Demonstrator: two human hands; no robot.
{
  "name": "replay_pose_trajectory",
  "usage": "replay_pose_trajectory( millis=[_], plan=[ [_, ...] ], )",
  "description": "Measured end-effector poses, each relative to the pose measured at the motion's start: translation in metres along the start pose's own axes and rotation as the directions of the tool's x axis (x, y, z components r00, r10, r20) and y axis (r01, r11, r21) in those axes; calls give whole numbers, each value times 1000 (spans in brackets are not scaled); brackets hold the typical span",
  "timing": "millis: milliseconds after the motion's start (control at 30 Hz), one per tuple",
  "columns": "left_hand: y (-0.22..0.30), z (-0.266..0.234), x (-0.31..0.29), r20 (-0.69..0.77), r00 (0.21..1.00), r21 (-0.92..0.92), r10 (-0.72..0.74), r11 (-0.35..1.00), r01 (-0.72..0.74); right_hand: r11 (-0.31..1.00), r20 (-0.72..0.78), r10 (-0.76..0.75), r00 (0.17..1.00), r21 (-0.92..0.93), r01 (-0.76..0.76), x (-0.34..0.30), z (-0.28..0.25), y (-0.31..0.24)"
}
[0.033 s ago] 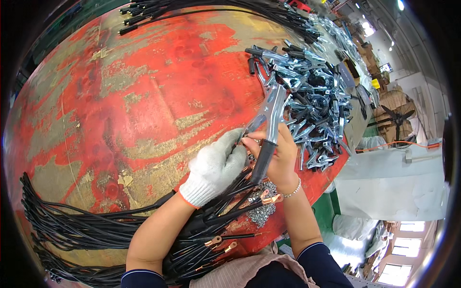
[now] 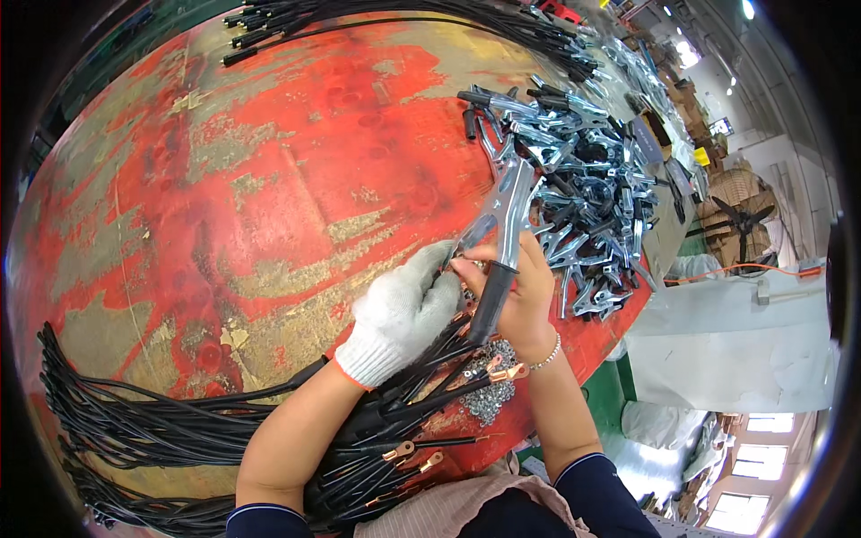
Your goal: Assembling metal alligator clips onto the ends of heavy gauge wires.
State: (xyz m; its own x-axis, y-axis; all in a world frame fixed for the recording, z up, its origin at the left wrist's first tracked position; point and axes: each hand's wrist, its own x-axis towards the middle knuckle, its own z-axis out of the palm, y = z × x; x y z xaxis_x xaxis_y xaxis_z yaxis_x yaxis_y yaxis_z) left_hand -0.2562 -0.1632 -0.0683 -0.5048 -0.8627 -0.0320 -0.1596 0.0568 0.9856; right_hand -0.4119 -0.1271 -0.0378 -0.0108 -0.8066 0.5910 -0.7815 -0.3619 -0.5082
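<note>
A silver metal spring clamp (image 2: 511, 202) is held between my hands, its jaws pointing up and away, one black-sleeved handle (image 2: 490, 309) angled toward me. My left hand (image 2: 399, 305), in a white knit glove, is closed around the clamp's other handle, which it mostly hides. My bare right hand (image 2: 527, 300) wraps behind the black-sleeved handle, thumb and a finger pinched at the other handle beside the gloved fingertips. Whatever small part is between them cannot be made out. Below lie black cables (image 2: 179, 421) with copper lugs (image 2: 509, 373) and a heap of small metal nuts (image 2: 487, 405).
A big pile of silver clamps (image 2: 596, 197) covers the right part of the worn red table (image 2: 296, 179). More black cables (image 2: 395, 16) lie along the far edge. A black-bladed fan (image 2: 741, 220) stands beyond the table's right edge.
</note>
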Motion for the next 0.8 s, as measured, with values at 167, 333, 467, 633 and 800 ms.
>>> replay_pose_trajectory(
  millis=[167,333,467,633,800],
  plan=[
    [-2,2,0,16,999,-26,-35,999,36,993,18,-101,995,-65,102,-9,-10,13],
    [11,-3,-2,-15,999,-17,-47,999,46,992,96,-115,989,-47,120,-6,-14,8],
    [8,-3,-3,-24,1000,-7,-4,1000,4,991,71,-113,991,-70,118,-15,-14,16],
    [3,-2,-2,-8,999,-12,-42,999,42,984,81,-121,989,-124,131,-14,-14,16],
    [-1,3,-2,-28,998,-170,-51,984,46,995,107,-91,990,-33,95,-13,-12,15]
  ],
)
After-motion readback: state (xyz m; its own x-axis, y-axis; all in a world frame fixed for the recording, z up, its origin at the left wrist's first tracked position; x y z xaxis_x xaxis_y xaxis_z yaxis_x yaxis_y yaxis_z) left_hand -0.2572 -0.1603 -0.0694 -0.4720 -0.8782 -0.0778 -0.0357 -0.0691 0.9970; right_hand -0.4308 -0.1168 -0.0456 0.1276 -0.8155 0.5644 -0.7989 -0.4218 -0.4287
